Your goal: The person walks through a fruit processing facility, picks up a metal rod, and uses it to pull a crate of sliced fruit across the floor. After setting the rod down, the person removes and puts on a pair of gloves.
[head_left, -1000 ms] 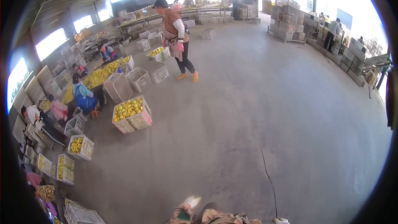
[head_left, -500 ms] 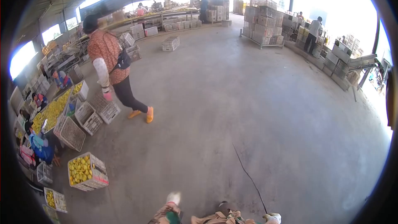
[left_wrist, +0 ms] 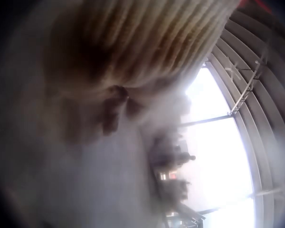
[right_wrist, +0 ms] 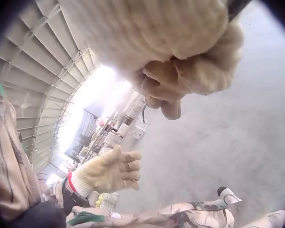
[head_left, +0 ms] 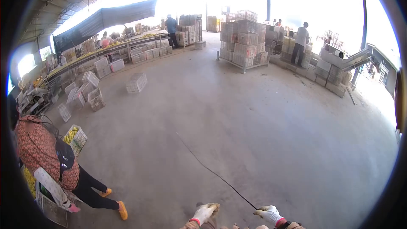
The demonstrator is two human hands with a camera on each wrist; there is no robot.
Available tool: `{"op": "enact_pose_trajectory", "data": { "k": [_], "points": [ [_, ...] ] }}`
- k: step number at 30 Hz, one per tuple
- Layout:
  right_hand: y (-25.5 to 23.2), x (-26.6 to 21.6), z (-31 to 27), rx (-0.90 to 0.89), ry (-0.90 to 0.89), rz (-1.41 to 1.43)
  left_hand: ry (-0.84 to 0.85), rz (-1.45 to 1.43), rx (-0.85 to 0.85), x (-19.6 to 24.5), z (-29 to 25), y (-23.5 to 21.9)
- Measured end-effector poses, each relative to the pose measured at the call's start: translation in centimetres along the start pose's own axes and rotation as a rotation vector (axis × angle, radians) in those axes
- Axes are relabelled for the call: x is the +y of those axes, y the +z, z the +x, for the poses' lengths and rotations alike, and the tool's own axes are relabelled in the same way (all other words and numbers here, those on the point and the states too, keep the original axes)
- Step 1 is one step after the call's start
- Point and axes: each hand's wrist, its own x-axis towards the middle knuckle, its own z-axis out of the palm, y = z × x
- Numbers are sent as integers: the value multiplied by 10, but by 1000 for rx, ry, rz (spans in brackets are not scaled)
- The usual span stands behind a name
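Observation:
My right hand point(head_left: 269, 214), in a pale knitted work glove, grips one end of a long thin dark rod point(head_left: 220, 178) in the head view. The rod slants forward and left over the grey floor. In the right wrist view the gloved fingers point(right_wrist: 199, 71) are curled, and a short dark piece of the rod point(right_wrist: 236, 6) shows above them. My left hand point(head_left: 206, 213), in a similar glove with a red cuff, holds nothing. Its fingers hang loosely curled in the right wrist view. Blurred ribbed glove fabric point(left_wrist: 152, 38) fills the upper left wrist view.
A person point(head_left: 46, 152) in a patterned orange top walks close at the left, beside a crate of yellow fruit point(head_left: 77, 140). A lone crate point(head_left: 136, 83) stands farther on the concrete floor point(head_left: 203, 110). Stacked crates point(head_left: 246, 38) rise at the back, with a conveyor point(head_left: 106, 51) behind left.
The head view has turned right. The person in orange now appears larger, at the left edge. Both my hands have come farther into view, and the rod now slants more to the left.

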Motion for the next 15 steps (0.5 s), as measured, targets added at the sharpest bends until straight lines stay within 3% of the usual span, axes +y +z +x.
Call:
{"op": "enact_pose_trajectory", "data": {
  "k": [1,4,6,8,10,12,15],
  "points": [
    [0,-39,35,-42,2,-9,-10,-134,-24,16,30,-27],
    [6,-124,133,-104,-154,172,90,63,6,127,88,-90],
    [3,-181,190,-105,-147,53,135,-146,-121,189,147,-116],
    [-6,-222,233,-70,-294,292,183,-387,-287,235,211,-138],
    [-23,-265,281,-83,-260,278,231,-396,-513,288,268,-152],
    [-42,-317,325,-92,-257,286,73,-504,-566,361,295,-163],
    [-62,-389,420,-147,-316,316,130,-416,-583,440,378,-192]
  ]
}}
